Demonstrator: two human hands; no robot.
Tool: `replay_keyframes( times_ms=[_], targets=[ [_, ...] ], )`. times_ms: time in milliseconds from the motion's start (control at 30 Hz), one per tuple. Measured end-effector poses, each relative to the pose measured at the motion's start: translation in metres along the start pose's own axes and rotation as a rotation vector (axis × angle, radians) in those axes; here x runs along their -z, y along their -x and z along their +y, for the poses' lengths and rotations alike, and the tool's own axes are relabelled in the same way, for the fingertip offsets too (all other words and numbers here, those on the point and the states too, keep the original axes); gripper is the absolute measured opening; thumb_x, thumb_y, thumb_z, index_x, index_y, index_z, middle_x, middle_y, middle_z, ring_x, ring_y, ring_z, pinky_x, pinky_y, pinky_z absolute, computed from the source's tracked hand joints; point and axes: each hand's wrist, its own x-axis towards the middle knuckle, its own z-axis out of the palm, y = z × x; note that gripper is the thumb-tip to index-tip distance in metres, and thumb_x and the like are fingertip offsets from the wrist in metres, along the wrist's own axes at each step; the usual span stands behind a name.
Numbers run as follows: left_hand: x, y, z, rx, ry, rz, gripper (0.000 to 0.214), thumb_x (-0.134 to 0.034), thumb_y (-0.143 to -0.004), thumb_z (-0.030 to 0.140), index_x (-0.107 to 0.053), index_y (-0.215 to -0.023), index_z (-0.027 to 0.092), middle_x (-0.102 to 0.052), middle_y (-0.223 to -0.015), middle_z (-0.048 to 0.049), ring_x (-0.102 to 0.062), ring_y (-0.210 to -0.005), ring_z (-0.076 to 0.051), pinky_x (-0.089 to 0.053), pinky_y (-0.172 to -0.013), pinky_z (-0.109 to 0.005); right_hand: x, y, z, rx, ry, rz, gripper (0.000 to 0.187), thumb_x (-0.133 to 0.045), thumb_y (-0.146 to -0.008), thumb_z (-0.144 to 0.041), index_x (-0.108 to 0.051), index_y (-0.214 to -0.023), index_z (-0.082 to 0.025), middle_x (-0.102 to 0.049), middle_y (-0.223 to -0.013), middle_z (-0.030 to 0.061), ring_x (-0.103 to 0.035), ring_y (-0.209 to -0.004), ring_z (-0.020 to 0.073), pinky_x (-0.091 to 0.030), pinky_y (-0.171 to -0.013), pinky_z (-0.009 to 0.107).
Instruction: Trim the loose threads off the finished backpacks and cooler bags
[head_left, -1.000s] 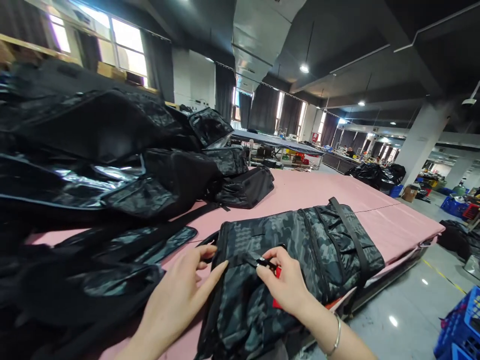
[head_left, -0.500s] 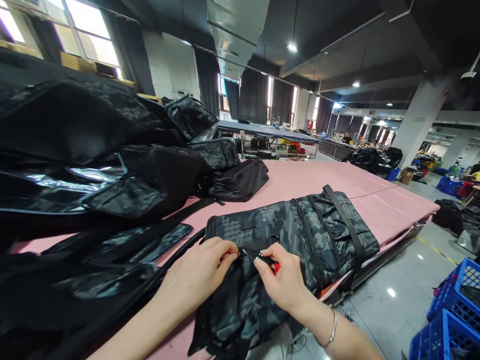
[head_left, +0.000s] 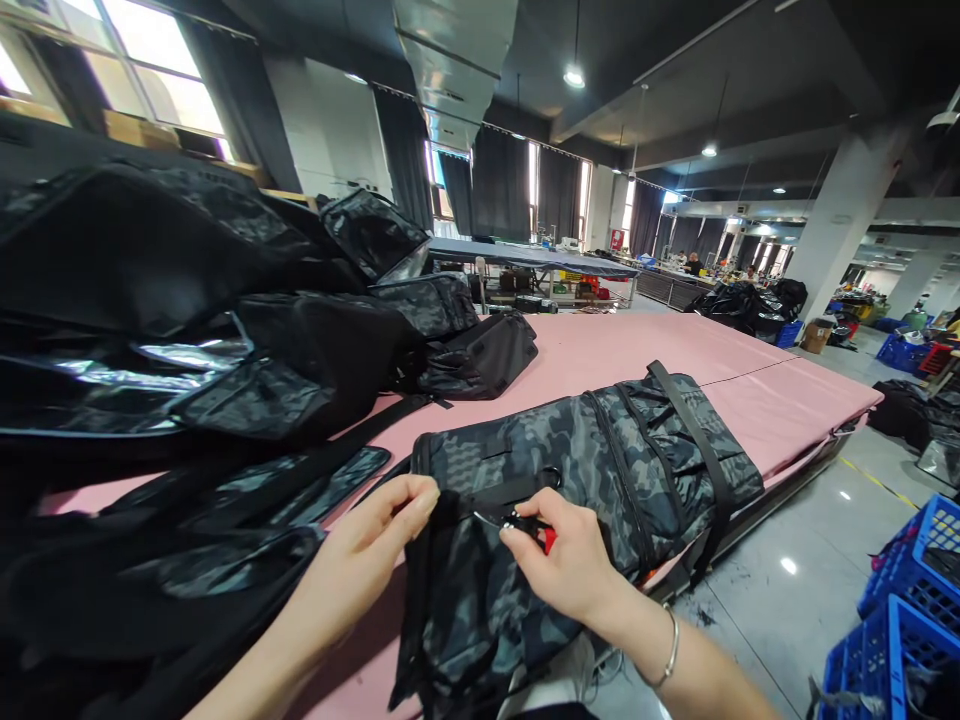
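Observation:
A dark camouflage bag (head_left: 577, 440) with black straps and zips lies across the pink table's front edge. My right hand (head_left: 566, 545) is closed around small scissors (head_left: 517, 521) with black and red handles; their metal blades point left, just over the bag. To the left, my left hand (head_left: 382, 535) has thumb and fingertips pinched together above the bag's left edge. Whatever is between those fingertips, perhaps a thread, is too small to make out.
A heap of black and camouflage bags (head_left: 300, 350) covers the left of the pink table (head_left: 615, 345). Blue plastic crates (head_left: 911, 570) stand on the floor at lower right. More dark bags (head_left: 750, 305) are piled beyond the table, near a pillar (head_left: 847, 220).
My left hand has moved left, away from the scissors, with its fingertips still pinched. My right hand keeps hold of the scissors and has shifted slightly. The view has turned a little.

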Motion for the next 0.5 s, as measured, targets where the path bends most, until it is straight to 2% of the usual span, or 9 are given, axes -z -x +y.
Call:
replay_keyframes(
  times_ms=[100,267,500],
  targets=[
    [-0.001,0.003,-0.004,0.005,0.088,-0.029,0.038,-0.051,-0.071,0.057,-0.053,-0.069,0.019,-0.044,-0.064,0.0032,-0.042,-0.062,-0.014,-0.037,-0.057,-0.024,0.000,0.000,0.000,0.011,0.008,-0.011,0.017,-0.054,-0.084,-0.035,-0.060,-0.090,-0.020,-0.068,-0.080,0.0013,-0.063,-0.070,0.0155,-0.046,-0.066,0.024],
    [-0.003,0.006,-0.004,0.016,0.117,-0.001,0.038,-0.053,-0.071,0.058,-0.054,-0.071,0.020,-0.047,-0.066,0.0025,-0.042,-0.064,-0.015,-0.037,-0.060,-0.025,0.001,0.002,0.000,0.027,0.008,-0.023,0.017,-0.053,-0.084,-0.034,-0.060,-0.090,-0.020,-0.068,-0.080,0.0018,-0.064,-0.069,0.0156,-0.047,-0.065,0.024],
    [-0.006,0.017,0.001,-0.042,-0.004,-0.017,0.036,-0.048,-0.075,0.057,-0.052,-0.071,0.021,-0.050,-0.067,0.0016,-0.046,-0.066,-0.017,-0.040,-0.062,-0.026,0.001,0.003,-0.002,0.026,0.067,-0.051,0.016,-0.052,-0.086,-0.033,-0.060,-0.092,-0.021,-0.069,-0.084,0.0026,-0.065,-0.078,0.0162,-0.048,-0.070,0.023]
  ],
)
